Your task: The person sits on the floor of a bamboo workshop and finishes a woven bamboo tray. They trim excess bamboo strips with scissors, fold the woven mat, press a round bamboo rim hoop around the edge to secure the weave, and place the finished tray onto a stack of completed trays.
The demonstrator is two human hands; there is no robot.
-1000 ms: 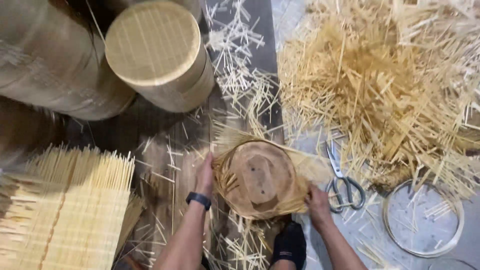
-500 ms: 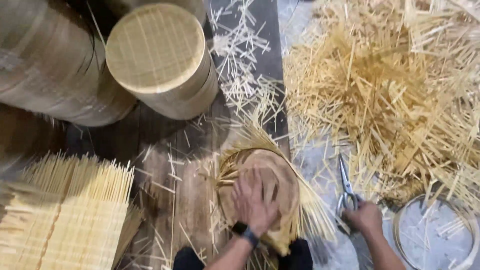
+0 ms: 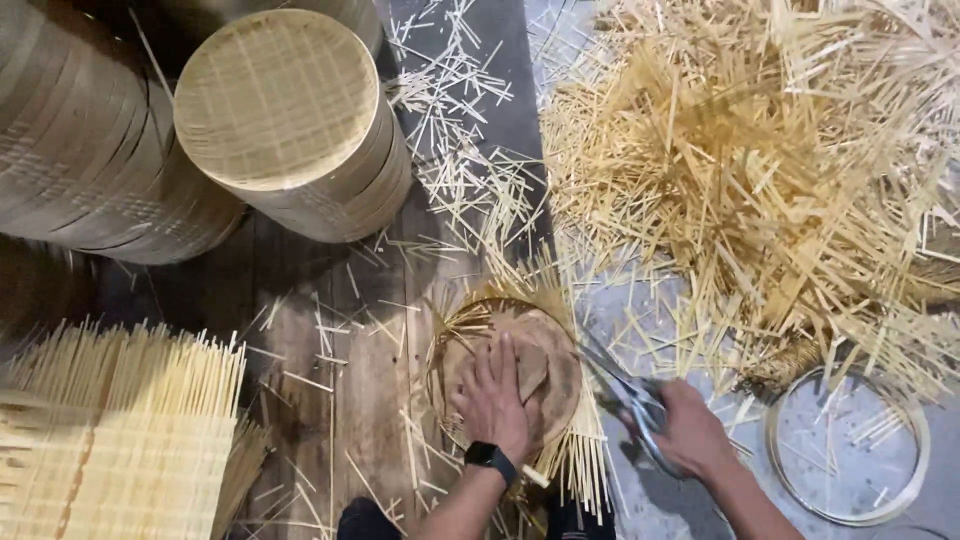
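Bamboo strips splay from the round woven mat (image 3: pixel 520 372) beneath my flat, open left hand (image 3: pixel 497 400); my right hand (image 3: pixel 690 432), clenched on scissors (image 3: pixel 625 392), might nick my fingertips.

The left hand (image 3: pixel 495 395) covered the middle of the round wooden block (image 3: pixel 515 375); right of the block, the scissors (image 3: pixel 625 395) were blurred, their handles buried in the right hand (image 3: pixel 690 430); beyond them the bamboo hoop (image 3: pixel 848 445) ran off the bottom edge; left of the block, the woven mat (image 3: pixel 110 440) was cut by the frame
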